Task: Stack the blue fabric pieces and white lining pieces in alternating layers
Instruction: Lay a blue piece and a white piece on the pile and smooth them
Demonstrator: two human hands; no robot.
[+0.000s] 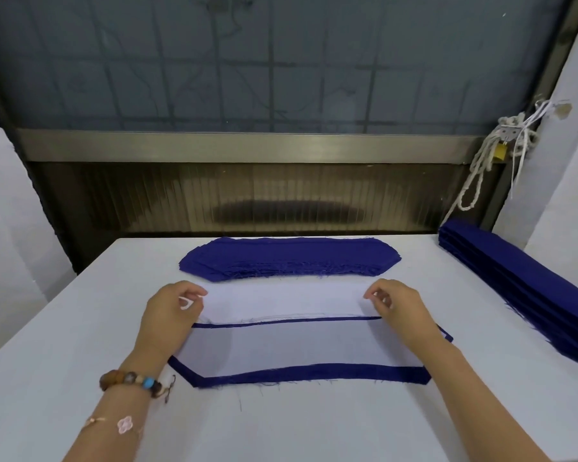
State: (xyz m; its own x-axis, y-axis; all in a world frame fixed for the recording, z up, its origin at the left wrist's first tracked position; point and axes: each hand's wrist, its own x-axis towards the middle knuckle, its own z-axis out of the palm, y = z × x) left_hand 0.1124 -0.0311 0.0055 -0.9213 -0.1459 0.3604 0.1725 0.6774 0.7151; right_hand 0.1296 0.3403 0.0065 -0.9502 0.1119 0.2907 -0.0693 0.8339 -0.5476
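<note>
White cloth covers the worktop (64, 345). At its near left a forearm comes in wearing a beaded bracelet (131, 381). The left hand (171, 311) lies with its wrist on the left end of the near layers, and its grip is closed: curled fingertips pinch the left end of the white lining piece (281, 300).

That lining piece lies flat across the middle of the worktop. Just on its near side lies a blue fabric piece (314, 373) with a sheer white lining layer (297, 345) spread over it. Blue shows as a broad band along the near edge and a thin line along the far one.

On the far side of the held lining, near the far edge of the worktop, sits a stack of blue fabric pieces (287, 258) with frayed edges.

The right hand (401, 308) pinches the right end of the same white lining piece, fingers curled.

Along the right edge of the worktop runs a pile of long blue fabric (514, 281). Above it, a white rope (477, 168) and a brass padlock (499, 151) hang from the window frame.
</note>
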